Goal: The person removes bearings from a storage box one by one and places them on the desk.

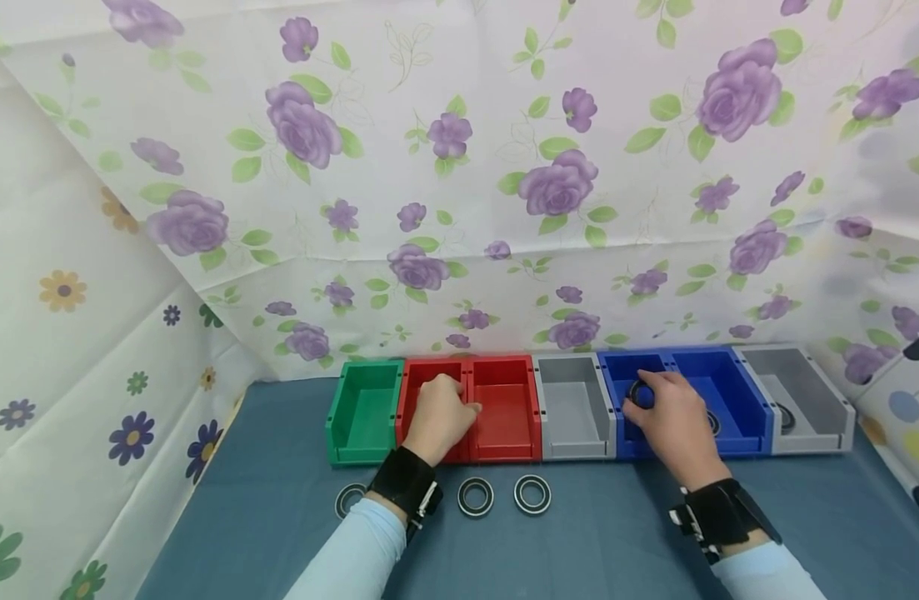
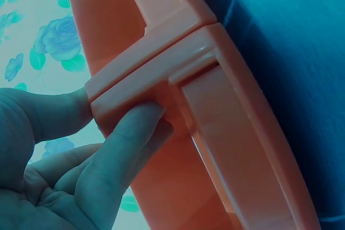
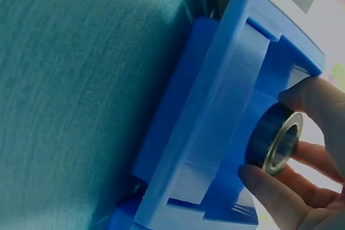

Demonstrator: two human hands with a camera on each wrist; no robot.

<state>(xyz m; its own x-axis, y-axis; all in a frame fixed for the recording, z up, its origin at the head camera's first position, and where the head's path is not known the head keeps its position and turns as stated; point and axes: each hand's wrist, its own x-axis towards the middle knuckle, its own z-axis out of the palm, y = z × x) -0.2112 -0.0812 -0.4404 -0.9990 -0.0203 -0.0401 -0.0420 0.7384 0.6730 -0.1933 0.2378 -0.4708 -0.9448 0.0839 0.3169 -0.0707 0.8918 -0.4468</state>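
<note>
My left hand [image 1: 440,414] is at the left red bin [image 1: 422,375] in the head view. In the left wrist view its thumb and fingers [image 2: 121,157] pinch the side wall where two red bins meet. My right hand [image 1: 680,425] is over the left blue bin [image 1: 616,364]. Its thumb and fingertips grip a ball bearing [image 3: 264,136], a dark ring with a shiny metal face, tilted on edge inside the bin's opening. One more bearing [image 1: 713,423] lies in the right blue bin [image 1: 717,383], partly hidden by the right hand.
The bins stand in a row against a flowered cloth: a green bin [image 1: 369,400] at left, a right red bin [image 1: 502,408], a middle grey bin [image 1: 573,400] and a right grey bin [image 1: 807,392] holding a bearing [image 1: 786,418]. Three bearings, one being this bearing [image 1: 476,497], lie in front.
</note>
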